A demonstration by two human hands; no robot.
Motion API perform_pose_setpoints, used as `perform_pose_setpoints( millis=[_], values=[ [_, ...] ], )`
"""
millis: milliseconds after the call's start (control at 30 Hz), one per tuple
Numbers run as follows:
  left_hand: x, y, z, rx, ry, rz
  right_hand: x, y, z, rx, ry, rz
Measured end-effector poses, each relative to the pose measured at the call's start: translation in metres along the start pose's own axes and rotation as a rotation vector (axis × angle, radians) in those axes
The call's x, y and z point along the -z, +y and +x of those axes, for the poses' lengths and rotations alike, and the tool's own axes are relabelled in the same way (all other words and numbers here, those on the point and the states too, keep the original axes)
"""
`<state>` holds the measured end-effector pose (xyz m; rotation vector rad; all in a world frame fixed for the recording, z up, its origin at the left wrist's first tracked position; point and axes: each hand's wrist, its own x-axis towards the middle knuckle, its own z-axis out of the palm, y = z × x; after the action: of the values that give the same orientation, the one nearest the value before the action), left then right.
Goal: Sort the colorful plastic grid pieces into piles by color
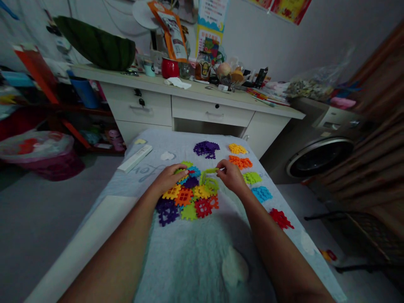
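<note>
A mixed heap of flat plastic interlocking pieces with toothed edges lies on the cloth-covered table, with an orange piece point(183, 196), a purple piece point(167, 211) and a red piece point(203, 208) among them. At the heap's far left side, my left hand point(168, 179) is closed at the fingertips on a small red piece point(191, 171), mostly hidden. My right hand point(232, 174) pinches a light green interlocking piece point(212, 170) edge-on above the heap's right side. Another green piece point(211, 184) lies below it.
Sorted piles run down the right side: yellow pieces point(237, 148), orange pieces point(240, 162), green pieces point(252, 177), blue pieces point(261, 193) and red pieces point(280, 219). A purple pile point(206, 149) sits farther back. A long white box point(135, 158) lies left. Beyond stands a white drawer desk point(142, 99).
</note>
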<state>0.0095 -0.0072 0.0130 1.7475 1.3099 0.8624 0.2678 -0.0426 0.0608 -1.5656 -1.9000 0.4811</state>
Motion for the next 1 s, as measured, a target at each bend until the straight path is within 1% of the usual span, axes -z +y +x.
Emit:
perform_pose_setpoints(
  millis=[167,267,367,533,600,667,767,867,1000],
  values=[
    [-0.001,0.001,-0.001,0.005,0.001,-0.001,-0.006,0.008,-0.011,0.016,-0.057,0.074],
    [0.000,0.002,-0.002,0.010,-0.007,-0.002,-0.002,0.014,-0.013,0.021,-0.012,0.080],
    [0.001,0.001,-0.001,0.018,-0.014,0.003,0.018,0.027,-0.012,-0.021,0.102,0.050],
    [0.000,-0.004,0.000,0.009,-0.012,-0.028,0.064,0.059,-0.022,-0.191,0.240,-0.234],
    [0.000,-0.005,0.000,0.014,-0.013,-0.034,0.076,0.072,-0.028,-0.270,0.283,-0.301],
    [-0.001,-0.004,0.000,0.020,-0.018,-0.033,0.083,0.085,-0.032,-0.340,0.316,-0.346],
    [-0.001,-0.003,-0.001,0.027,-0.018,-0.042,0.087,0.100,-0.036,-0.404,0.339,-0.435],
    [-0.002,-0.005,0.000,0.026,-0.016,-0.044,0.087,0.108,-0.037,-0.444,0.302,-0.495],
    [-0.002,-0.007,0.002,0.018,-0.018,-0.039,0.086,0.113,-0.039,-0.475,0.256,-0.547]
  ],
)
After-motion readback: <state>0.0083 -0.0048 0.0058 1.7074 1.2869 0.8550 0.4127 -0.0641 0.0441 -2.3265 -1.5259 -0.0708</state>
